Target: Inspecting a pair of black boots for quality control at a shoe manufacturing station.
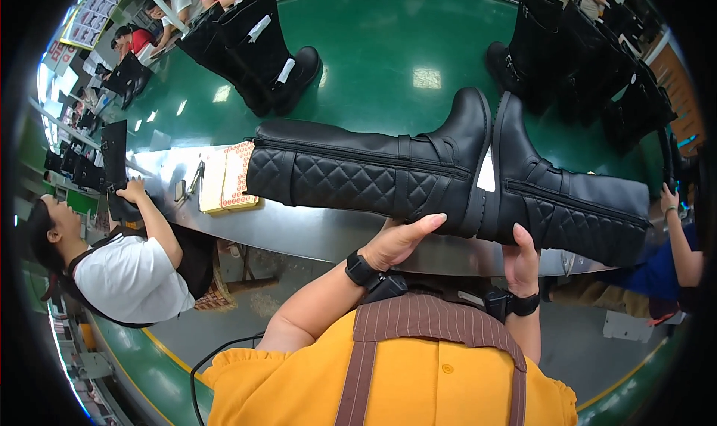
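Two tall black quilted boots with long side zips lie sideways at the table's near edge, soles facing each other. My left hand [404,241] grips the left boot [351,168] from below near its heel, the thumb up against the quilting and the other fingers hidden beneath. Around the ankle part of the right boot [575,202], my right hand [521,260] is closed, its thumb on the near side and its remaining fingers out of sight. The left boot's shaft points left, the right one's points right. Both toes point toward the far side.
A green-topped table [388,45] has a metal near edge [291,235]. Black boots [258,53] stand at far left, and several more [567,60] at far right. A stack of printed paper [228,178] lies beside the left shaft. Co-workers sit left and right; one person [127,277] handles a boot.
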{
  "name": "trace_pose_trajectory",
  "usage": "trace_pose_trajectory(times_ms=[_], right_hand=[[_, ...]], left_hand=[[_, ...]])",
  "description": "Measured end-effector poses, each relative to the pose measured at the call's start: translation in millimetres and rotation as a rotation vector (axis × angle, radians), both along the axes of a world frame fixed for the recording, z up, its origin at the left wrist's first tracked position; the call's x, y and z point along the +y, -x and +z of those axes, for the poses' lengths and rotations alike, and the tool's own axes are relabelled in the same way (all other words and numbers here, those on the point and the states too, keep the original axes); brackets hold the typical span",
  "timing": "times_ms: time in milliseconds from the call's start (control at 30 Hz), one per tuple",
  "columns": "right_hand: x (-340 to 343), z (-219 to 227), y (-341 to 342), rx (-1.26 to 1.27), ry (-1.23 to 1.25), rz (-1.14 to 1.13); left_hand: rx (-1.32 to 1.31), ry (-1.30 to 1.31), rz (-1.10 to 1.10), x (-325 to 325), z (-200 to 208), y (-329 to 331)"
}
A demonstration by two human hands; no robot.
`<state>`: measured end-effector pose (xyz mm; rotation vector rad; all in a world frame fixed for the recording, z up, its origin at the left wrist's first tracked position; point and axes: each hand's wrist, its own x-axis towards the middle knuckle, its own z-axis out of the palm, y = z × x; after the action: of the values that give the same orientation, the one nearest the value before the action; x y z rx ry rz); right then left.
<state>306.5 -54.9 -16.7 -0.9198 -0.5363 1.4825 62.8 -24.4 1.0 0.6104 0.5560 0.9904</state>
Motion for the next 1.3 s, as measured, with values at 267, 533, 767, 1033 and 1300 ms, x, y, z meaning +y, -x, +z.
trace_pose_trajectory(times_ms=[267, 533, 767, 1033, 1300], right_hand=[[-4.6, 6.9, 7.2, 0.048, -0.098, 0.101], [-2.7, 1.6, 3.1, 0.011, -0.134, 0.086], [-0.7, -12.9, 5.5, -0.041, -0.160, -0.031], [8.6, 15.9, 18.6, -0.607, -0.215, 0.042], [47.1, 21.1, 42.4, -0.847, -0.593, -0.195]], left_hand=[[-0.022, 0.054, -0.106, 0.2, -5.0, 4.9], [0.092, -0.072, -0.066, 0.6, 1.3, 6.2], [0.410, -0.339, -0.010, -0.8, 2.3, 8.9], [0.074, 0.123, -0.270, 7.1, -4.5, 7.3], [0.165, -0.127, -0.060, 8.5, 3.3, -2.3]])
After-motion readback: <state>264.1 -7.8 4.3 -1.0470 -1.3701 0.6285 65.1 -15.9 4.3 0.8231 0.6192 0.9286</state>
